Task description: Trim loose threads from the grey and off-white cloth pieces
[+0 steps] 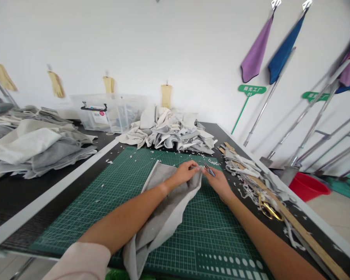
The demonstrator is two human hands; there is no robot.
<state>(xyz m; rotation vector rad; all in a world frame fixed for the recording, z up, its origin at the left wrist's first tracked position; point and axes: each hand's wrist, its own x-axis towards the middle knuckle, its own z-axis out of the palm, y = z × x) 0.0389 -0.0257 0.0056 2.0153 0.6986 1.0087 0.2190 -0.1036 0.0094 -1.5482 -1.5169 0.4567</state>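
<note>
A long piece of grey fabric (160,217) lies on the green cutting mat (221,233), its near end hanging over the table's front edge. My left hand (187,171) is closed on the fabric's far right corner, fingers bent. Close beside that corner, my right hand (217,182) is wrapped round small thread snips (209,169) with blue on them. The snips' tips are at or very near the fabric's edge; I cannot tell whether they touch it.
Heaps of grey fabric pieces lie at the left (41,144) and back (169,130), near a clear plastic box (95,114). Along the right edge are fabric scraps (242,163), a wooden strip (303,229) and gold-handled scissors (270,210). A red bucket (307,186) stands beyond.
</note>
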